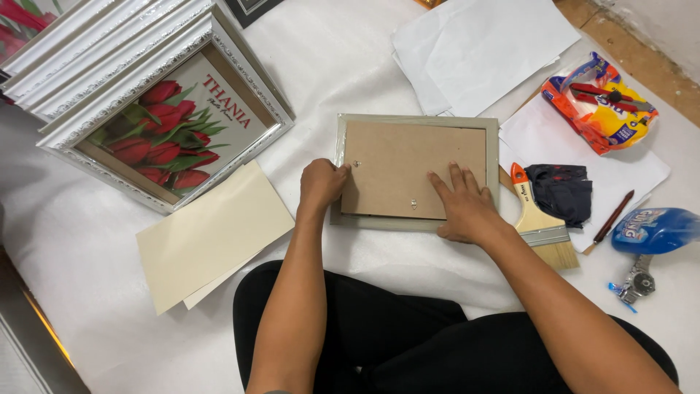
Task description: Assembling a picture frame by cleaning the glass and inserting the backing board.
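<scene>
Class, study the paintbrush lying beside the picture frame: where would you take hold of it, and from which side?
Probably grip the paintbrush by its pale wooden handle, coming from above on the right. It lies flat, handle pointing away, and the right hand crowds its left side.

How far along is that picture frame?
Done: brown backing board lies inside the face-down frame. In hand: right hand presses the board flat; left hand pinches its left edge. Left: whether the board is fastened cannot be told; cream card sheets lie unused beside it.
</scene>
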